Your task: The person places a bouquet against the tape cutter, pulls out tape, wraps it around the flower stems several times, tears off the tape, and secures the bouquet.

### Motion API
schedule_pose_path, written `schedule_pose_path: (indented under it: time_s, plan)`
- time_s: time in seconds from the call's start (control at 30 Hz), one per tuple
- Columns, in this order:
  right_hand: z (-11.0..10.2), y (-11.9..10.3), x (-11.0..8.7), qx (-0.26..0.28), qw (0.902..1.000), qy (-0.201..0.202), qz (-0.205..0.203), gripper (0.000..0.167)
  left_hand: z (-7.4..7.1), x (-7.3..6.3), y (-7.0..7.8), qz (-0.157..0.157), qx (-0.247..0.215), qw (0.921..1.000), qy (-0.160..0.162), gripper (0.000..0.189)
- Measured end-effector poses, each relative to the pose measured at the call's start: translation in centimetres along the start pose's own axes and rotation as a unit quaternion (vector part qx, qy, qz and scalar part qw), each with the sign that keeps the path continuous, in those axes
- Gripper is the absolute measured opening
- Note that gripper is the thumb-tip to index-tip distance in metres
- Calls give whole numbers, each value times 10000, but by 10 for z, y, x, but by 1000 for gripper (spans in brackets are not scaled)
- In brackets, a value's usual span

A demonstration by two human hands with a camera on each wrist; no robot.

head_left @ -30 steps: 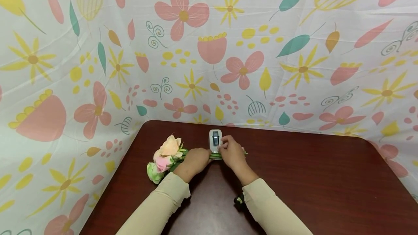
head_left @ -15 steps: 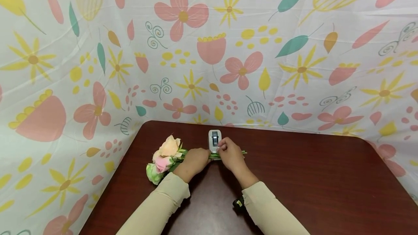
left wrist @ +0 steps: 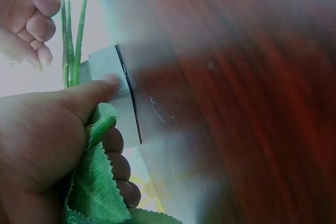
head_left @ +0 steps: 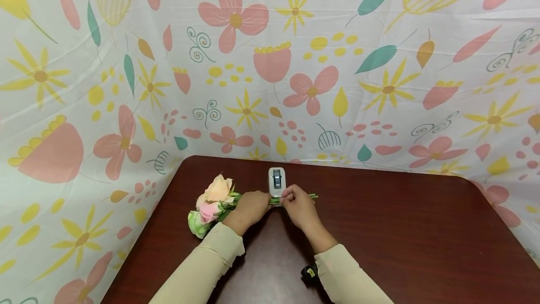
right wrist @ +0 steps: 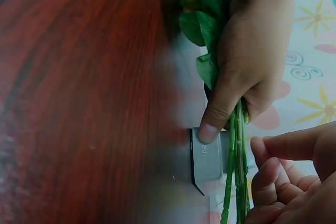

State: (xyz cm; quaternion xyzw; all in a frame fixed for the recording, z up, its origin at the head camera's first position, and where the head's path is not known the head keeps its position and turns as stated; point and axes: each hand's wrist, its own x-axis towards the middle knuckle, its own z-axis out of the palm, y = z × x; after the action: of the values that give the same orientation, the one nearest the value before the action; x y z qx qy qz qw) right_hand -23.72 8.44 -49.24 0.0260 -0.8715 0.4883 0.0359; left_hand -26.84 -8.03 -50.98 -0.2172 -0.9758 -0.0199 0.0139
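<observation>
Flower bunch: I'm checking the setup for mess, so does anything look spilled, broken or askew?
Nothing stands out. The flower bunch lies flat on the table, gripped by the left hand; the tape dispenser stands upright behind the stems.

I see open table point(head_left: 401, 229) from 2 to 5 o'clock of my hands. At 12 o'clock the tape dispenser point(head_left: 276, 180) blocks passage; at 9 o'clock the flower bouquet point(head_left: 213, 203) lies across.

Pastel artificial flower bunch point(head_left: 213, 203) flat on table, stems beside white tape dispenser point(head_left: 276, 181).
</observation>
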Motion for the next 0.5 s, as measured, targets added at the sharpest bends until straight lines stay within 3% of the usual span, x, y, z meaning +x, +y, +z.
schedule_pose_path:
  time_s: [0.5]
  plan:
    - [-1,0,-13,307,9992,-245,26,9,-1,-1,0,4,27,10000,-51,22]
